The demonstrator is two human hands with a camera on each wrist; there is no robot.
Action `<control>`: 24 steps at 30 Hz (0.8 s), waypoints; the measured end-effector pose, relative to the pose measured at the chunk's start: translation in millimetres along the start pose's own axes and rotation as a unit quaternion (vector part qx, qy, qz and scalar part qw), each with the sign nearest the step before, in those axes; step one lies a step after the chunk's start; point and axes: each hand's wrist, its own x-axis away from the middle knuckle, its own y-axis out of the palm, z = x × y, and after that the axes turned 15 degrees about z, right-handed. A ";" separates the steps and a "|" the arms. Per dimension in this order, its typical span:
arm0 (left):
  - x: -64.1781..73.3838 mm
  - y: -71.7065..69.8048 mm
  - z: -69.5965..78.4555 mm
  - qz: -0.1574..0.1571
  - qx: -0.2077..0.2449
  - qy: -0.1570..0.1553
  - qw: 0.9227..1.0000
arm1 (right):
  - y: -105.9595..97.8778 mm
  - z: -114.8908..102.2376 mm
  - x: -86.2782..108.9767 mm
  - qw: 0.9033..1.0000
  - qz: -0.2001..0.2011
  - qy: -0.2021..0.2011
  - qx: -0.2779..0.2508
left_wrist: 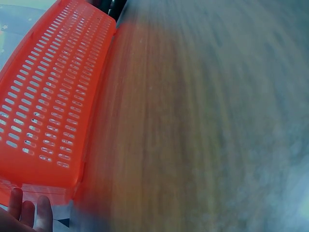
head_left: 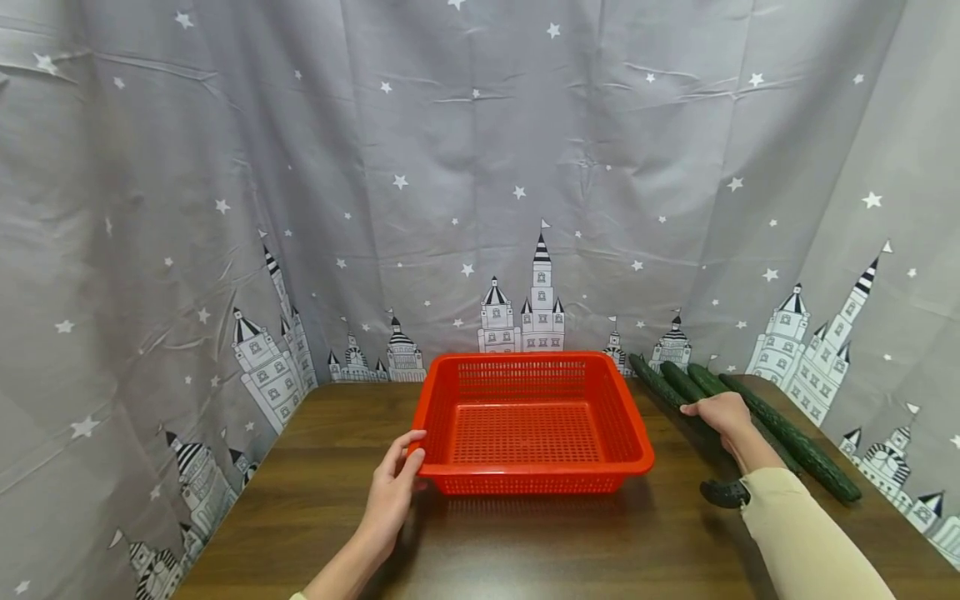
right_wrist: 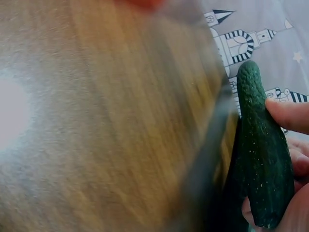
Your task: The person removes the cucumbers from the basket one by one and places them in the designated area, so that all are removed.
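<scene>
A red plastic basket [head_left: 525,480] with slotted walls stands at the middle of the wooden table. My left hand [head_left: 390,492] touches its near left corner; in the left wrist view, fingertips [left_wrist: 44,208] lie by the rim, and the thumb is hidden there. On the right, my right hand [head_left: 727,421] grips a dark green cucumber [right_wrist: 263,150], the thumb on one side and fingers around the other. Further cucumbers lie close by: one to the left [head_left: 654,382], and another long cucumber [head_left: 795,437] on the right.
Wooden table [head_left: 315,467] runs in front of and beside the basket. A grey curtain [head_left: 480,183] printed with stars and castles hangs behind the table and along both sides. A dark rounded object [head_left: 723,493] sits at the right wrist.
</scene>
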 end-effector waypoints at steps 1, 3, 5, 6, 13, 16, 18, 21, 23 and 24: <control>0.0 -0.1 0.1 0.000 0.000 0.000 1.000 | 1.1 0.3 0.9 1.000 0.005 0.000 0.002; -0.2 -0.1 0.2 0.000 -0.001 0.000 1.000 | 3.6 1.2 3.0 1.000 0.020 -0.006 0.006; -0.4 0.0 0.4 0.000 -0.001 0.001 1.000 | 6.1 2.1 5.3 0.999 0.033 -0.015 0.013; -0.5 0.0 0.4 0.000 -0.002 0.001 1.000 | 7.4 2.6 6.2 0.999 0.038 -0.020 0.017; -1.1 0.0 -0.4 0.000 -0.004 0.001 1.000 | 17.2 7.4 11.4 0.996 0.065 -0.031 0.049; -1.0 -0.1 -1.1 0.000 -0.002 0.002 1.000 | 20.7 10.0 13.8 0.996 0.068 -0.028 0.059; -0.9 -0.1 -0.9 0.000 -0.001 0.002 1.000 | 22.0 11.1 16.2 0.995 0.068 -0.028 0.062; -0.3 0.0 -0.7 0.002 -0.002 0.002 1.000 | 23.4 13.4 20.2 0.995 0.067 -0.032 0.063; -0.2 0.3 -0.3 0.003 -0.003 0.001 1.000 | 23.5 14.5 21.6 0.995 0.066 -0.033 0.064; -0.3 0.5 -0.4 0.004 -0.004 0.000 1.000 | 23.4 15.1 22.0 0.995 0.067 -0.035 0.066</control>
